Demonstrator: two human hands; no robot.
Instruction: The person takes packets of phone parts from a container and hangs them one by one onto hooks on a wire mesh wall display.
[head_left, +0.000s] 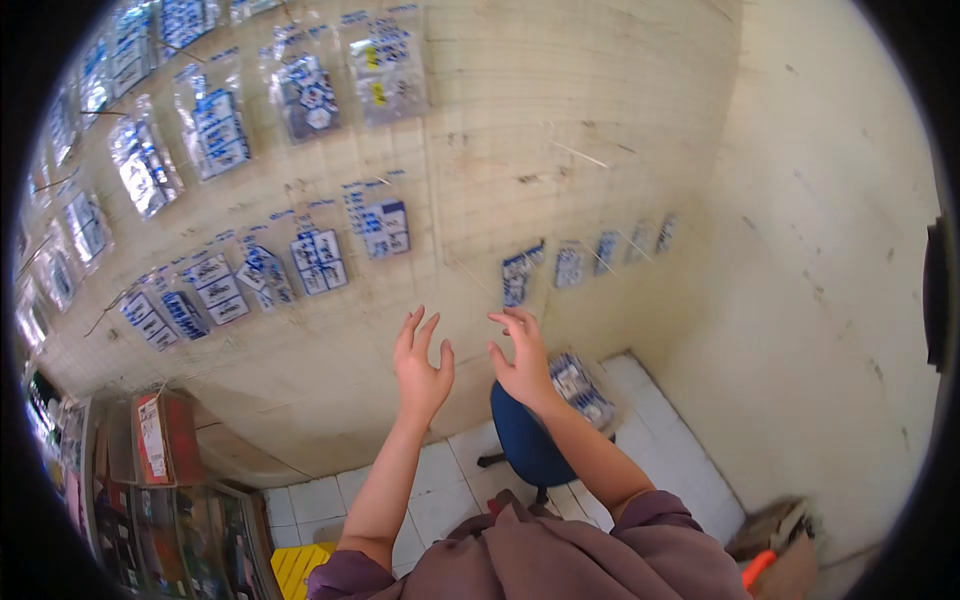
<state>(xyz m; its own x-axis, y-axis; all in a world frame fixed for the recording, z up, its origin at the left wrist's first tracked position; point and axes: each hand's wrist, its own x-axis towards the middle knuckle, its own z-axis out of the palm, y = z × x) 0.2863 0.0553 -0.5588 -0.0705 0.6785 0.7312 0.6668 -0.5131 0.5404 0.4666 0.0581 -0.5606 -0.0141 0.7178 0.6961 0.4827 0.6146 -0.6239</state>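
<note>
Both my hands are raised in front of me, a short gap between them, with nothing in either. My left hand (421, 368) has its fingers apart and pointing up toward the wall. My right hand (521, 358) faces it with bent, spread fingers. Beyond the right hand, a small blue-and-white packet (519, 274) hangs from a hook on the wall. Below that hand is a blue chair (527, 440), with several packets (580, 388) piled on or beside its seat; my arm hides part of them.
Rows of clear plastic packets (220, 130) hang on the pale wall (560, 90). A red box (168, 440) sits on a glass display case (190, 530) at lower left. Near the floor are a yellow slatted object (300, 568) and, at right, cardboard (785, 570).
</note>
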